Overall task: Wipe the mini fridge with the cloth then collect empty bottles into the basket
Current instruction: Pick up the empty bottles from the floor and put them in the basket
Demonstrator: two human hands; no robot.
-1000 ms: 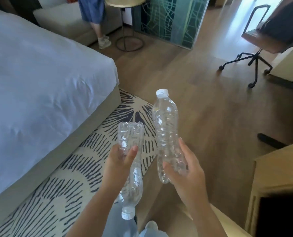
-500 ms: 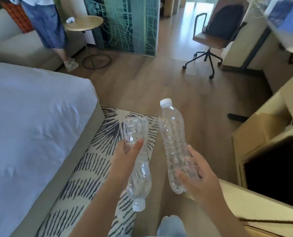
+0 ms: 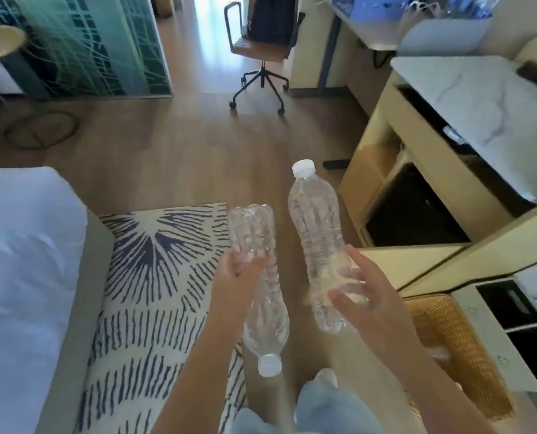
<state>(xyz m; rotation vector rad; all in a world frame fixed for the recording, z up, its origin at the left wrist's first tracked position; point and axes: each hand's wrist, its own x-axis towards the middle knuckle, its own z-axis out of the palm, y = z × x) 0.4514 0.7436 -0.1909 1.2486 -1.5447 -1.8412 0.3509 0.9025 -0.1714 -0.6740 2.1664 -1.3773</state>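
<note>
My left hand (image 3: 237, 283) grips a clear empty bottle (image 3: 262, 311) upside down, its white cap pointing toward me. My right hand (image 3: 366, 296) holds a second clear empty bottle (image 3: 317, 233) upright, white cap on top. Both bottles hang over the wooden floor in front of me. A woven wicker basket (image 3: 458, 346) sits on the floor at the lower right, just right of my right forearm. The black mini fridge (image 3: 414, 214) stands inside a pale wooden cabinet to the right. No cloth is in view.
A bed with white sheets (image 3: 20, 277) fills the left, with a patterned rug (image 3: 154, 270) beside it. An office chair (image 3: 261, 51) stands ahead by a desk. A marble counter (image 3: 486, 101) tops the cabinet. A teal glass partition (image 3: 82, 45) is at the far left.
My view has swung to the right: the bed has slid left, and the cabinet, fridge and wicker basket have come into view. Both hands keep their bottles.
</note>
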